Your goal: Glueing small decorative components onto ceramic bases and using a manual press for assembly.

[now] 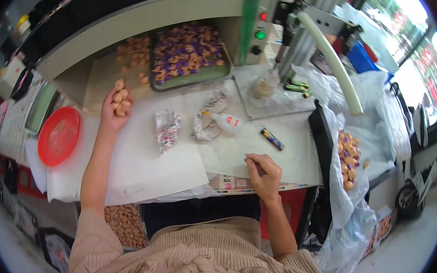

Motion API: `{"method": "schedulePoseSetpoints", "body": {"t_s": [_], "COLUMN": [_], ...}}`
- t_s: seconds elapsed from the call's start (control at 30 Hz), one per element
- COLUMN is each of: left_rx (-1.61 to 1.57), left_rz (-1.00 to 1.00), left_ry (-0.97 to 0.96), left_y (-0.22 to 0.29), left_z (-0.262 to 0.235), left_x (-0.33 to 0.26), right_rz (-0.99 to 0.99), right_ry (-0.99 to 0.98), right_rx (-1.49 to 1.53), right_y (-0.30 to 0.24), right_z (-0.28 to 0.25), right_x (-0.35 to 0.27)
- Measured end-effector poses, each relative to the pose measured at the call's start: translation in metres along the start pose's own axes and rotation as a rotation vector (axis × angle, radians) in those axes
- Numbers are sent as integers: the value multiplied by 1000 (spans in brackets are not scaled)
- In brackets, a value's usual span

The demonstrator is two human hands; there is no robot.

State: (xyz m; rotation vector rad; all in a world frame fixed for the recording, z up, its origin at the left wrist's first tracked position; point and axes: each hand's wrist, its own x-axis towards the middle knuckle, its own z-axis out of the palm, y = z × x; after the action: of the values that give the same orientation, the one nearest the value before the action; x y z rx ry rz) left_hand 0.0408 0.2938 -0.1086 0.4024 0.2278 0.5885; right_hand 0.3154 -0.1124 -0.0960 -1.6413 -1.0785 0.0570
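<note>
My left hand (115,112) is closed around several small tan rounded pieces (121,98), held over the left part of the worktable near a low opening. Loose tan pieces of a similar look (134,51) lie inside that opening. Beside them a shallow tray (167,85) is full of tan and purple pieces. My right hand (264,176) rests by the table's front edge with its fingers curled in, and nothing shows in it. Ahead of it lies a dark patterned tube (272,139). A white squeeze bottle (226,121) with a yellow tip lies on crumpled wrapping.
A crumpled foil-like packet (167,130) lies mid-table. At the left stands a red round basin (59,136). On the right, a plastic-lined black box (323,145) holds tan and purple pieces (348,158). A press-like stand with a pale curved lever (334,63) rises at the back right.
</note>
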Motion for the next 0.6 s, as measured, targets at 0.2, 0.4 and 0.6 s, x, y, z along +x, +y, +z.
{"method": "schedulePoseSetpoints", "body": {"t_s": [0.2,0.4,0.6], "left_rx": [-54,-55,-178], "left_rz": [-9,-34,-156], "left_ry": [64,58,-67], "left_y": [-52,-83,-136], "left_z": [34,60,87], "left_x": [-11,-26,-53], "right_rz": [-52,-192,-204], "right_ry": [-2,59,-48], "right_rx": [69,-2,-240], "right_y": [5,2,8], "right_z": [-10,-4,33], "right_x": [23,51,81]}}
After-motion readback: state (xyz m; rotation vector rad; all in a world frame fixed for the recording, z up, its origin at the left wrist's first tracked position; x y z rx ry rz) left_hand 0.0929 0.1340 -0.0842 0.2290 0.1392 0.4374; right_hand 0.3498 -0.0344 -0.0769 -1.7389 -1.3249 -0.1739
